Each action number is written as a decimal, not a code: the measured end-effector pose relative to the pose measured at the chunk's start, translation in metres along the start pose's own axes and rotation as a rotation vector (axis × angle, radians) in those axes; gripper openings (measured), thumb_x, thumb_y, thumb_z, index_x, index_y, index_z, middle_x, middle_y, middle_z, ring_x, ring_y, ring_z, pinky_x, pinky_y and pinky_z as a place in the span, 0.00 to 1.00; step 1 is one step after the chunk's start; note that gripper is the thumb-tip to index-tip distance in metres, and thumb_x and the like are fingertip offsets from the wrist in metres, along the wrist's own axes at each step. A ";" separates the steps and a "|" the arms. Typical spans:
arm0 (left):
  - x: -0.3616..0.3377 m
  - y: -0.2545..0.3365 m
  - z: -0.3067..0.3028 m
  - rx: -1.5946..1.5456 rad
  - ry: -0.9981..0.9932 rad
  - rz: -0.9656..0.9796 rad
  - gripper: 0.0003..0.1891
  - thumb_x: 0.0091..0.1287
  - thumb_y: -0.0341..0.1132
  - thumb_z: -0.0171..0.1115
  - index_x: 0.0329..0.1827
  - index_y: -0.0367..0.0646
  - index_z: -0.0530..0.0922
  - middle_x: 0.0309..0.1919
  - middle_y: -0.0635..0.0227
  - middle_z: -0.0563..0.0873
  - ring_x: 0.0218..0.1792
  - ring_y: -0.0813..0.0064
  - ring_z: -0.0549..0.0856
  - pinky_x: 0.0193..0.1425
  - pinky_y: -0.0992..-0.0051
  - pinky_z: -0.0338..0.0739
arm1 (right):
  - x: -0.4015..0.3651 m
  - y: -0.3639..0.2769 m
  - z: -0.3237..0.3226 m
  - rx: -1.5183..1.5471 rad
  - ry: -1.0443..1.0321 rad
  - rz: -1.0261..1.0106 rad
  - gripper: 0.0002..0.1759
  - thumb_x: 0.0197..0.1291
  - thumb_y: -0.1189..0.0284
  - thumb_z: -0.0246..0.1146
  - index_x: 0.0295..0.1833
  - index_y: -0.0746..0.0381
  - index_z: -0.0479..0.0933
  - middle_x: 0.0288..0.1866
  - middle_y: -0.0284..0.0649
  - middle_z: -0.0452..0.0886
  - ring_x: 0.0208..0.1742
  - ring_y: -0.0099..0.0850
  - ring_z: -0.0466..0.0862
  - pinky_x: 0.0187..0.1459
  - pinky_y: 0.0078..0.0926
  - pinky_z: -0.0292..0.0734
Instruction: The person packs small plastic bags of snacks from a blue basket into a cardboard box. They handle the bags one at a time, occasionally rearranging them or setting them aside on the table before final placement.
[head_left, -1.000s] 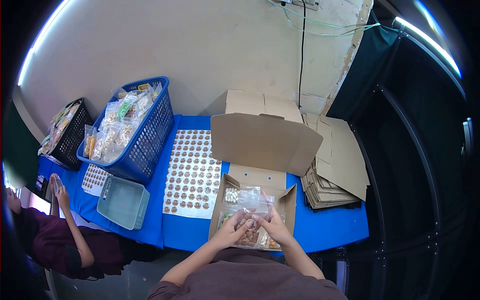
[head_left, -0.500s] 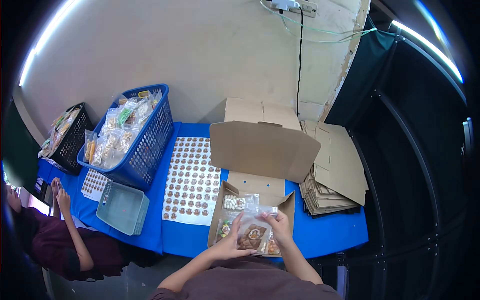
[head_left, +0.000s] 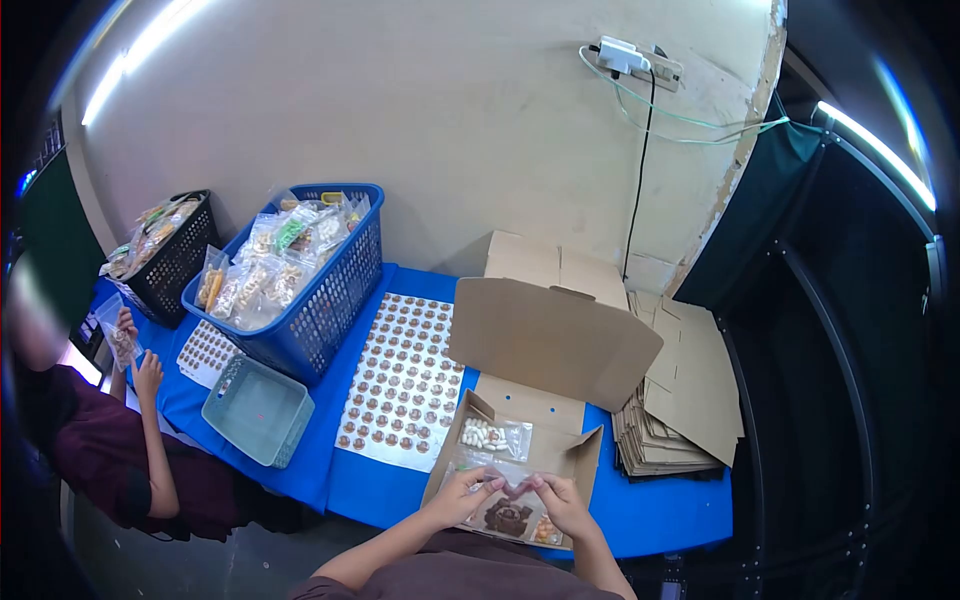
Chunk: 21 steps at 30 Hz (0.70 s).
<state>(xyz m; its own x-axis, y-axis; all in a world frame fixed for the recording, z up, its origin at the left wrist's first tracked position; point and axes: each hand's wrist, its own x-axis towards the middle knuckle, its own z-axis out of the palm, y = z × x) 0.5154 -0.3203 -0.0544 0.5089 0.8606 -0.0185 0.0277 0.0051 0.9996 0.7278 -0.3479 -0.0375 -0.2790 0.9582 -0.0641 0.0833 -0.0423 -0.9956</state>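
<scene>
The clear bag of brown pieces (head_left: 507,516) is over the near part of the open cardboard box (head_left: 562,452), though whether it rests on anything there cannot be told. The left hand (head_left: 468,497) and right hand (head_left: 562,503) are each pinched on its upper edge, fingers closed on the plastic, a little apart from each other. Half a second ago the bag was spread flat, with the left hand along its side; now its top is bunched between both hands, which suggests handling has shifted to the upper edge. In the box, a bag of white pieces (head_left: 484,434) lies just beyond and a bag of orange pieces (head_left: 547,530) at near right. On the blue desk (head_left: 640,525), a sticker sheet (head_left: 400,380) lies left of the box, a stack of flat cardboard (head_left: 690,385) to the right, and a blue basket (head_left: 325,320) at far left.
</scene>
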 end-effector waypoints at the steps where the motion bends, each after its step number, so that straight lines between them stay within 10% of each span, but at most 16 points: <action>1: 0.000 -0.003 -0.007 -0.042 -0.062 -0.027 0.15 0.73 0.40 0.53 0.47 0.35 0.80 0.42 0.62 0.85 0.45 0.75 0.82 0.53 0.74 0.73 | 0.000 0.001 -0.005 -0.004 -0.003 -0.006 0.20 0.73 0.63 0.50 0.45 0.69 0.80 0.39 0.40 0.85 0.45 0.25 0.81 0.52 0.27 0.74; 4: 0.002 -0.001 -0.033 0.048 -0.339 -0.097 0.17 0.74 0.41 0.51 0.54 0.37 0.78 0.44 0.61 0.84 0.49 0.75 0.81 0.55 0.73 0.72 | -0.007 -0.019 -0.012 -0.202 -0.165 0.144 0.23 0.75 0.61 0.44 0.59 0.67 0.75 0.48 0.43 0.83 0.52 0.27 0.78 0.58 0.28 0.71; 11: -0.008 0.020 -0.033 0.368 -0.184 0.157 0.32 0.71 0.43 0.56 0.75 0.49 0.55 0.70 0.52 0.64 0.66 0.57 0.71 0.70 0.64 0.65 | 0.007 -0.004 -0.012 -0.203 0.314 -0.037 0.23 0.75 0.61 0.42 0.63 0.63 0.73 0.47 0.44 0.82 0.50 0.34 0.80 0.58 0.30 0.71; 16: 0.003 0.014 -0.002 0.420 -0.169 0.263 0.43 0.70 0.44 0.57 0.77 0.40 0.39 0.75 0.49 0.51 0.76 0.60 0.52 0.75 0.63 0.53 | 0.019 -0.015 0.025 -0.441 0.221 -0.321 0.22 0.72 0.63 0.48 0.62 0.67 0.72 0.55 0.51 0.73 0.57 0.44 0.74 0.59 0.36 0.68; 21: 0.012 0.009 0.002 0.016 -0.115 0.129 0.43 0.69 0.45 0.59 0.77 0.41 0.42 0.72 0.49 0.59 0.67 0.65 0.70 0.69 0.66 0.65 | 0.030 -0.006 0.025 -0.509 0.270 -0.510 0.23 0.70 0.63 0.52 0.62 0.66 0.72 0.54 0.49 0.74 0.57 0.42 0.74 0.59 0.36 0.69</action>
<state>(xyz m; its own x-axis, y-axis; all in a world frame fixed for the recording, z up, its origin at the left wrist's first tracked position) 0.5234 -0.3114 -0.0456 0.6040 0.7898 0.1066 -0.0306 -0.1106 0.9934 0.6945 -0.3259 -0.0350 -0.1630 0.8626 0.4790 0.4549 0.4965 -0.7393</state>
